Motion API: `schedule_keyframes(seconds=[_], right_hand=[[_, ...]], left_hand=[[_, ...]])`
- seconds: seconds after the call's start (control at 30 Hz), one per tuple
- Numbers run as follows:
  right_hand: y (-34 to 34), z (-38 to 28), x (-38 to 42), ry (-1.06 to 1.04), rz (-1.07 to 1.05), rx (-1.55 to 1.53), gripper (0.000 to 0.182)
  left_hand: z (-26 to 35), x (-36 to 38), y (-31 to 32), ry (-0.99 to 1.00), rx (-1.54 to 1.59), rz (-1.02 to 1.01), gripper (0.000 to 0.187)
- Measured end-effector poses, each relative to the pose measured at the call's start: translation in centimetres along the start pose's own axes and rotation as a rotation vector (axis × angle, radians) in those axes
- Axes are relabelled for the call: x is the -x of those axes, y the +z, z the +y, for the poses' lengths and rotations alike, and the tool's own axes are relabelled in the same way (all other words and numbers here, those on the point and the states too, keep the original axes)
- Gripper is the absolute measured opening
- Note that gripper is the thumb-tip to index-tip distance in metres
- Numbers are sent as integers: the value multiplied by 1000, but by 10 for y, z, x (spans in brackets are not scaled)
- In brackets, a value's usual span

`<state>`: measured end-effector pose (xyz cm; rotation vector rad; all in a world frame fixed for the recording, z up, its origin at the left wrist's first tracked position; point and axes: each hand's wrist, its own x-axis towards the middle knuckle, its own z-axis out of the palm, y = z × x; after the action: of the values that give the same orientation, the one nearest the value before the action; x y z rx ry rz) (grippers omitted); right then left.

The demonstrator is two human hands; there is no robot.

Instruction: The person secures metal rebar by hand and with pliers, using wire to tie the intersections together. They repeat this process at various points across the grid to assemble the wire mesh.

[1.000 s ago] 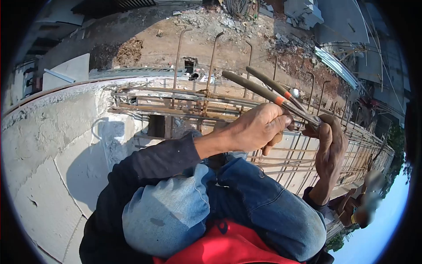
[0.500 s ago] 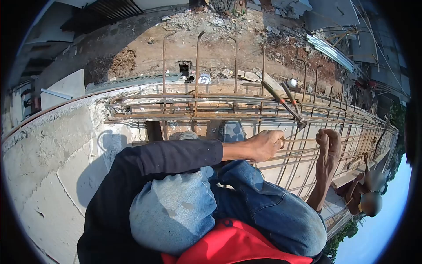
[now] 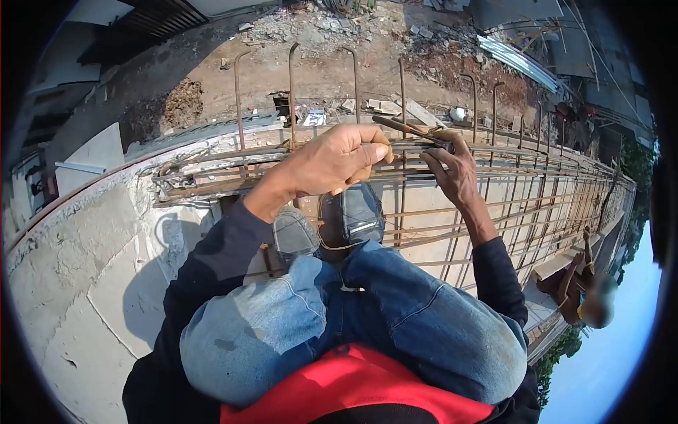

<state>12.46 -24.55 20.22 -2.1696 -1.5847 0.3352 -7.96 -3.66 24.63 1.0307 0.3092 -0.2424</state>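
Observation:
My left hand (image 3: 337, 161) is over the rebar cage (image 3: 272, 154), its fingers curled together in a pinch. What it holds, if anything, is too small to make out. To its right, my right hand (image 3: 458, 173) has its thumb and fingers around the head end of the pincers (image 3: 397, 126). Their handles point left toward my left hand, above the long horizontal bars.
Hooked upright bars (image 3: 293, 92) rise beyond the cage. My shoes (image 3: 362, 212) are below my hands, beside a concrete surface (image 3: 78, 283). Another person (image 3: 575, 290) is at the right. Rubble (image 3: 339, 28) and metal sheets (image 3: 519, 62) lie on the ground beyond.
My left hand has moved left and up, and my right hand left and up to the pincers. The pincers were lying on the bars; my right hand has taken hold of them, handles now pointing left.

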Motion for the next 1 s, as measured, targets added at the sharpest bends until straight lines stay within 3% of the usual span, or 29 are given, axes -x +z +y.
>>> schedule_keyframes(seconds=[0.07, 0.13, 0.2, 0.23, 0.27, 0.37, 0.43, 0.47, 0.53, 0.63, 0.67, 0.73, 0.8, 0.83, 0.9, 0.93, 1.0], right_hand=[[-8, -2, -8, 89, -21, -181, 27], [-14, 7, -14, 100, 5, -185, 34], [-17, 10, -18, 309, 83, -129, 31], [-12, 15, -21, 354, 231, -299, 28], [-11, 18, -24, 373, 378, -536, 28], [-43, 15, -30, 465, 640, -664, 40], [-71, 21, -28, 382, 854, -765, 39], [-91, 38, -19, 324, 915, -831, 32], [-144, 71, 8, 196, 837, -1116, 18], [-216, 105, 59, 176, 961, -1307, 30], [-230, 104, 76, 283, 1061, -1089, 37], [-242, 84, 91, 228, 965, -1076, 38], [-241, 70, 102, 495, 979, -940, 36], [-232, 67, 102, 493, 970, -944, 36], [-201, 61, 109, 964, 752, -722, 33], [-181, 67, 120, 998, 483, -659, 30], [-129, 62, 121, 1067, 233, -505, 25]], left_hand=[[7, 15, -46, 83, -2, 390, 33], [3, 24, -97, 92, -279, 727, 37], [-13, 17, -135, 32, -412, 775, 45], [-20, 9, -152, -9, -533, 820, 52], [-29, -4, -166, -16, -537, 823, 52], [-41, -38, -187, -52, -591, 741, 65], [-36, -47, -188, -49, -233, 560, 68], [-37, -51, -196, -53, -232, 563, 68], [-42, -56, -207, -74, -63, 495, 67], [-50, -64, -211, -72, -67, 564, 66], [-56, -67, -214, -82, -73, 607, 71], [-50, -72, -214, -95, -117, 624, 68], [-48, -73, -216, -255, -282, 709, 62], [-42, -75, -212, -256, -276, 716, 62], [-34, -79, -197, -261, -528, 746, 63], [-23, -79, -188, -267, -519, 759, 63], [-1, -75, -174, -385, -769, 628, 68]])
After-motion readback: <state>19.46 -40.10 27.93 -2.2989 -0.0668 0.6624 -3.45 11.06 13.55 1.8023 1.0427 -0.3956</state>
